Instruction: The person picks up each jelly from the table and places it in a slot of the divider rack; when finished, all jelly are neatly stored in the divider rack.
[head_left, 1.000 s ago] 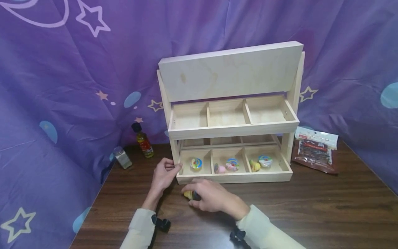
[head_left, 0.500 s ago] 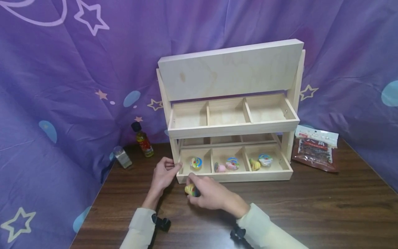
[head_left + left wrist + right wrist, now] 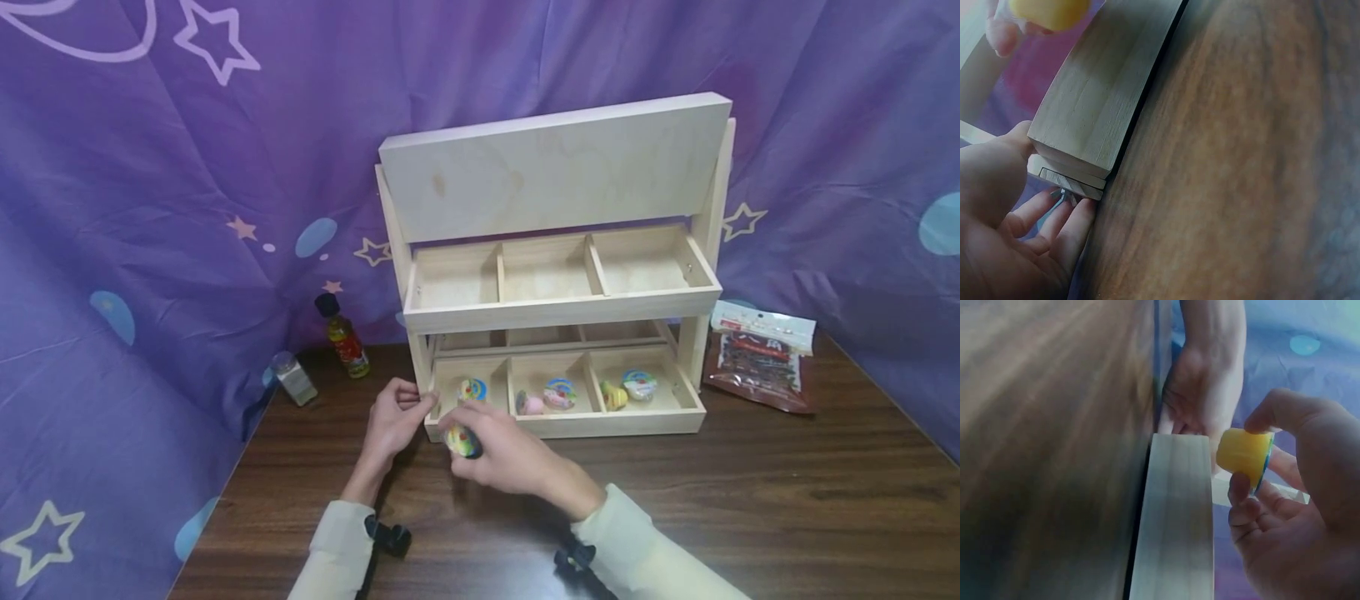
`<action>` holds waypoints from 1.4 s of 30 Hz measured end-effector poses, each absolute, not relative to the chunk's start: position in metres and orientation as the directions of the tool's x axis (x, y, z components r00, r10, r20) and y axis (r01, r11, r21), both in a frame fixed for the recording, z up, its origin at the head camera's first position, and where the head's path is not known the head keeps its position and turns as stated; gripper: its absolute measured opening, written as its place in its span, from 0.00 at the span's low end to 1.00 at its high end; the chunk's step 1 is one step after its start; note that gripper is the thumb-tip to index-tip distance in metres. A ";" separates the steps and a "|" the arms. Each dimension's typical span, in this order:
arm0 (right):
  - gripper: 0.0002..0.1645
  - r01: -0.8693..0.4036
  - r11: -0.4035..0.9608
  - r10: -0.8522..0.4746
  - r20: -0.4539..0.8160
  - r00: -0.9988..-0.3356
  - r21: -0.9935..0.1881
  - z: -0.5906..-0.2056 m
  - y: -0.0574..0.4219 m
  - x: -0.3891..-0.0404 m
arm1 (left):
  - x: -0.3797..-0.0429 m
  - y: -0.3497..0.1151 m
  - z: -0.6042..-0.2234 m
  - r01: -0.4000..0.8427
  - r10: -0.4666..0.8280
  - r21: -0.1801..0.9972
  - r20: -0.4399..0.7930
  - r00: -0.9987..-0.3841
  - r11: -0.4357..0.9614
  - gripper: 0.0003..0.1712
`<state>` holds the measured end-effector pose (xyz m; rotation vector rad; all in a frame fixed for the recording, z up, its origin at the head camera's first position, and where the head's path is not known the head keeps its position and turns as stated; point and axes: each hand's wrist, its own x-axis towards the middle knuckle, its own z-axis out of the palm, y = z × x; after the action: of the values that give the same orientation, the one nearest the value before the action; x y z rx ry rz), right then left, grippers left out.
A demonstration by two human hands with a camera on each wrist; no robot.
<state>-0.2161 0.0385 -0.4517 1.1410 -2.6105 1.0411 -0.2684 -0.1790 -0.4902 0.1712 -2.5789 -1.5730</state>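
Note:
Between thumb and fingers my right hand [image 3: 506, 450] holds a yellow jelly cup [image 3: 1241, 450] with a bright printed lid. It is just in front of the left end of the lower tray [image 3: 600, 426] of a wooden rack. My left hand [image 3: 396, 421] grips that tray's front left corner, thumb on one side and fingers on the other in the left wrist view. One jelly cup [image 3: 473, 388] lies in the left compartment, partly behind my right hand. The middle compartment has a pink cup [image 3: 532, 405] and another cup [image 3: 559, 393]; the right has a yellow cup [image 3: 615, 397] and a pale cup [image 3: 640, 386].
The rack's upper tray [image 3: 562, 308] has three compartments, under a slanted top board [image 3: 555, 179]. Left of the rack stand a dark-capped sauce bottle [image 3: 347, 342] and a small shaker jar [image 3: 295, 379]. A brown spice bag [image 3: 761, 362] leans at right. A purple curtain hangs behind.
My right hand has raised the yellow jelly cup from low over the table to the tray's front edge, turning its lid more into view. My left hand has stayed at the corner.

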 end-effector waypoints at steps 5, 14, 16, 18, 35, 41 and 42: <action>0.32 -0.669 0.496 -0.564 0.381 -0.733 -0.554 -0.445 0.040 -0.227 | -0.267 -0.180 -0.490 -0.029 -0.147 0.892 0.042 -0.988 0.452 0.23; 0.28 -0.617 0.615 -0.507 0.353 -0.786 -0.491 -0.439 0.038 -0.255 | -0.267 -0.179 -0.489 -0.033 -0.141 0.896 0.033 -0.989 0.443 0.24; 0.28 -0.586 0.651 -0.477 0.340 -0.810 -0.483 -0.439 0.037 -0.259 | -0.267 -0.179 -0.489 -0.037 -0.141 0.896 0.029 -0.990 0.442 0.24; 0.28 -0.568 0.676 -0.457 0.337 -0.823 -0.469 -0.440 0.036 -0.263 | -0.267 -0.179 -0.488 -0.038 -0.140 0.895 0.027 -0.990 0.445 0.24; 0.25 -0.557 0.741 -0.477 0.291 -0.830 -0.375 -0.443 0.040 -0.271 | -0.267 -0.179 -0.489 -0.037 -0.144 0.894 0.032 -0.989 0.447 0.24; 0.24 -0.566 0.704 -0.517 0.237 -0.823 -0.429 -0.444 0.044 -0.277 | -0.266 -0.180 -0.490 -0.045 -0.152 0.891 0.027 -0.988 0.451 0.24; 0.24 -0.563 0.696 -0.523 0.222 -0.823 -0.445 -0.445 0.045 -0.278 | -0.266 -0.180 -0.490 -0.048 -0.153 0.891 0.025 -0.988 0.452 0.24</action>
<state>-0.2775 0.0450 -0.4446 0.9044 -2.8207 0.7797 -0.2663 -0.1801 -0.4898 0.1799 -2.5889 -1.5833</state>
